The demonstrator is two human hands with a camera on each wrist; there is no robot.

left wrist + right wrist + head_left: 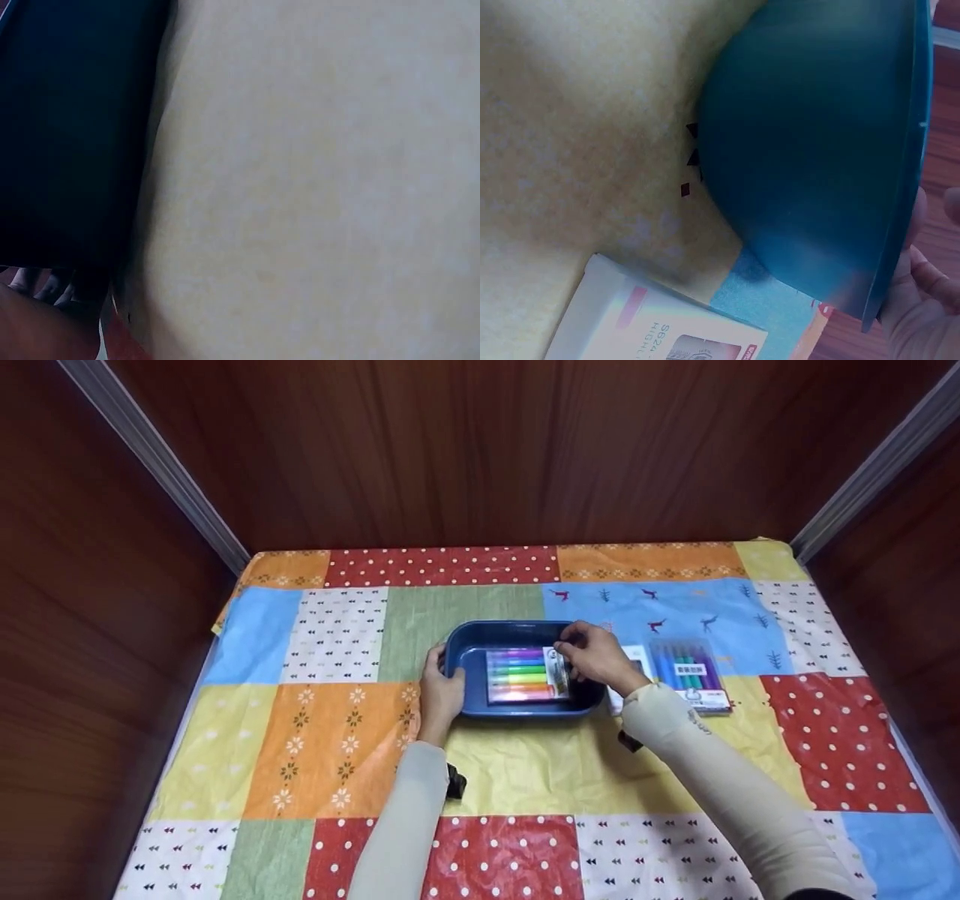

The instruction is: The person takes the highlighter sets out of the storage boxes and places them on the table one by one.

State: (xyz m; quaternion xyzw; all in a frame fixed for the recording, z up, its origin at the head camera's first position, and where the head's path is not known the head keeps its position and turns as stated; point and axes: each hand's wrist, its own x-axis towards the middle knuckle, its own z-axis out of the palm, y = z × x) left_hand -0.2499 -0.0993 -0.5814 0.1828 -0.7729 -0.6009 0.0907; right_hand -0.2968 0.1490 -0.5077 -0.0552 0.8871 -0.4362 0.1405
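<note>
A dark blue plastic basin (469, 641) sits on the tablecloth in the middle of the head view. My left hand (441, 694) grips its left end, thumb over the rim and fingers along the outside. Inside the basin lies a clear pack of rainbow-coloured markers (517, 675) with a white label at its right end. Over the basin's right end, my right hand (596, 656) pinches the pack near that label. In the right wrist view, the fingers (930, 277) show beyond the basin's rim (922, 112), and the pack is hidden behind its wall.
Right of the basin lies a white highlighter box (652, 322), partly covered by the right hand in the head view. Beside it is a clear case of blue, green and purple pens (690, 675). A patchwork tablecloth (337, 750) covers the table; brown wood panels (480, 450) enclose it on three sides.
</note>
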